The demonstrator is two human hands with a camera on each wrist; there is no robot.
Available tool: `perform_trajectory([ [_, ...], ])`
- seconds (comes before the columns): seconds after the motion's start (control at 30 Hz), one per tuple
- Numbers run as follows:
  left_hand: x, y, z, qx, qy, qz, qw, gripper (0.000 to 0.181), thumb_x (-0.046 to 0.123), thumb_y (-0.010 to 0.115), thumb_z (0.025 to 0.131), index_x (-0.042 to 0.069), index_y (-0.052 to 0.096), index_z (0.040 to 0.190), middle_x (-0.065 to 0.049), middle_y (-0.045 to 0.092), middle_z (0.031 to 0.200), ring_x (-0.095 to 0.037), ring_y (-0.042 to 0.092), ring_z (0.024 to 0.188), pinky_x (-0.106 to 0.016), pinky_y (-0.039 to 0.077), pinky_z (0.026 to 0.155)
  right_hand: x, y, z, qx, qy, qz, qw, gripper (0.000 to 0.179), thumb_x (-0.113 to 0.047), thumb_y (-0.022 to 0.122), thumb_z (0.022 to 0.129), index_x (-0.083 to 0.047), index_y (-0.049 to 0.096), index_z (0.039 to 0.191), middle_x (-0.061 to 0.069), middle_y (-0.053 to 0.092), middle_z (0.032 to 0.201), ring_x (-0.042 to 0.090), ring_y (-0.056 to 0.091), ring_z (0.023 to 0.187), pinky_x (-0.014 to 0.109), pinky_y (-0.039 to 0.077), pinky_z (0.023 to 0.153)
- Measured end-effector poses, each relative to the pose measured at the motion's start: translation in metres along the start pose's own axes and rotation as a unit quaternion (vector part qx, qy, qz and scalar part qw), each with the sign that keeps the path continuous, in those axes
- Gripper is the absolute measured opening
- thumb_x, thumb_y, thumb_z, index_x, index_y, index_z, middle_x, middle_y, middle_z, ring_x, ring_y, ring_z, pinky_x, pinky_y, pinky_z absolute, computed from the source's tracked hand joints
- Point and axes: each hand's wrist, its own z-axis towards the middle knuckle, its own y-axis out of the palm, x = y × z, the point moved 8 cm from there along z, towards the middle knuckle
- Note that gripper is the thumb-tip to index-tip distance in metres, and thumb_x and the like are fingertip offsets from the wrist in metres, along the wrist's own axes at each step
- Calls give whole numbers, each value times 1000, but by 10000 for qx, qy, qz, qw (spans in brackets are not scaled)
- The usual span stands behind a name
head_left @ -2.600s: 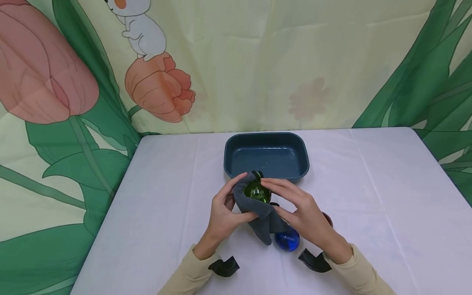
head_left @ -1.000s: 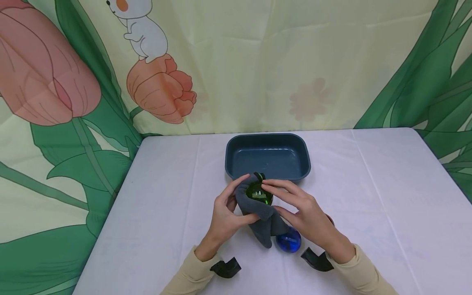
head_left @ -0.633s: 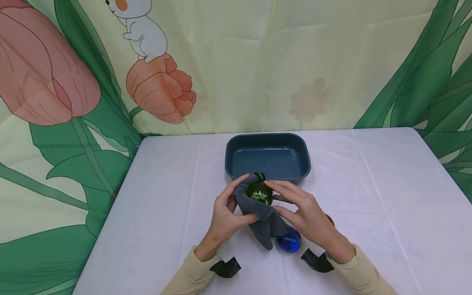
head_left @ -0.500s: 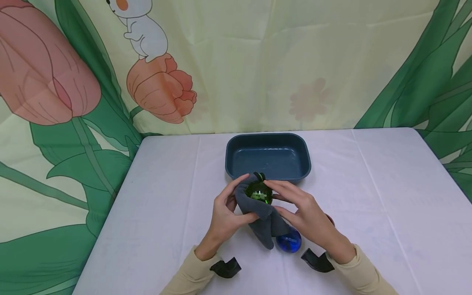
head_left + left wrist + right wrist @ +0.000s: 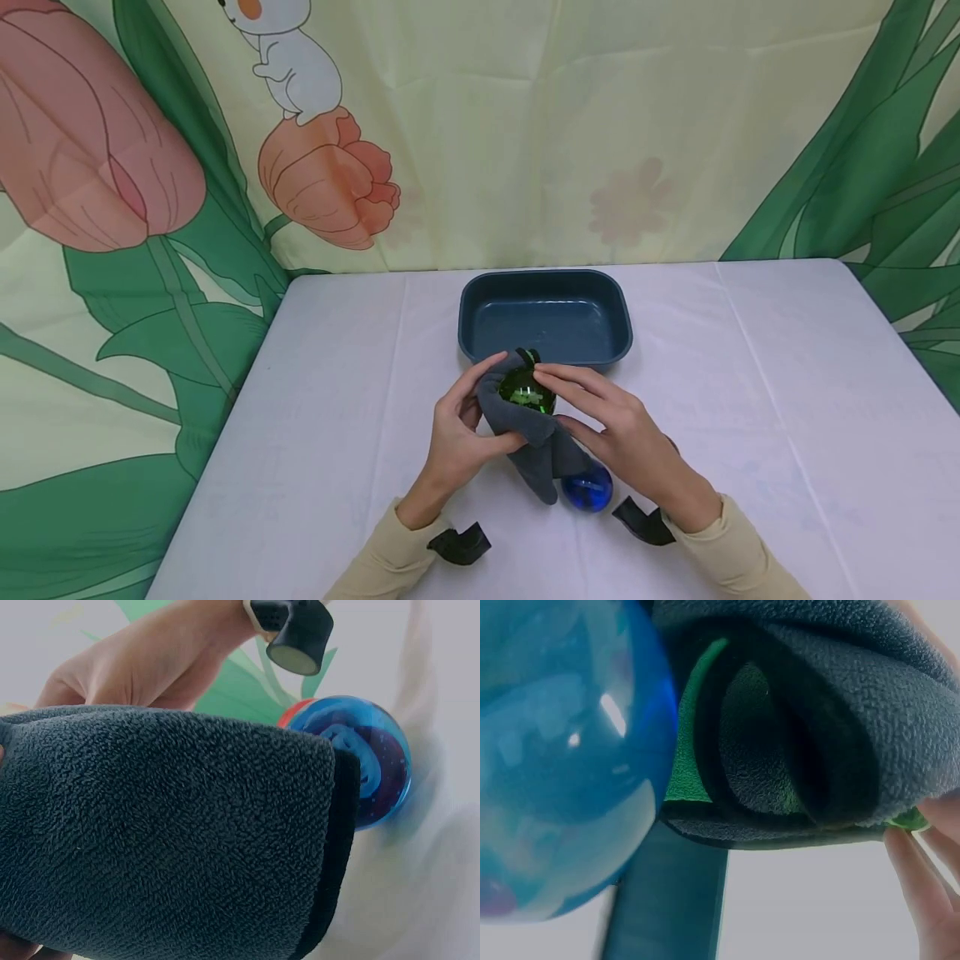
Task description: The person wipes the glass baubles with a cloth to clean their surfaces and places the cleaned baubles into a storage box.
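Observation:
In the head view a dark grey cloth wraps the lower and left sides of a shiny green glass ball. My left hand grips the cloth and ball from the left, thumb in front, fingers behind. From the right, my right hand holds the ball between fingertips on its upper side and a thumb low by the cloth. A blue glass ball lies on the table just below the hanging cloth end. The left wrist view shows the cloth's fuzzy surface up close, covering most of the left hand's fingers.
A dark blue rectangular basin stands just beyond the hands, with nothing visible inside. Behind my right hand a sliver of a reddish thing shows, mostly hidden. A white cloth covers the table; a printed curtain hangs behind it.
My right fingertips shift slightly over the green ball, lower half a second ago and now up near its top again. The left hand, cloth and blue ball stay nearly where they were.

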Motion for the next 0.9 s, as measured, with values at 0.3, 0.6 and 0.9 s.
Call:
perform_trajectory([
  [0.3,1,1,0,-64,-55,38,10000,83,-19,77,70,-1,45,144,-26,53,135,-18,61,119,-29,50,103,0,2,1,26,-17,-73,10000,84,14,83,66,-7,54,142,10,57,137,26,61,119,12,43,101],
  [0.6,2,1,0,-57,21,145,9999,83,-17,78,70,0,46,144,-25,54,133,-18,61,118,-30,50,103,12,5,-2,-78,827,940,9921,73,18,75,75,-6,55,140,11,59,134,28,62,117,32,58,86],
  [0.9,4,3,1,-82,88,183,9998,81,-15,79,72,0,45,144,-24,55,133,-20,61,118,-31,52,101,3,-4,2,-20,175,427,9989,57,-9,75,88,-10,55,141,8,55,141,21,57,126,18,47,101],
])
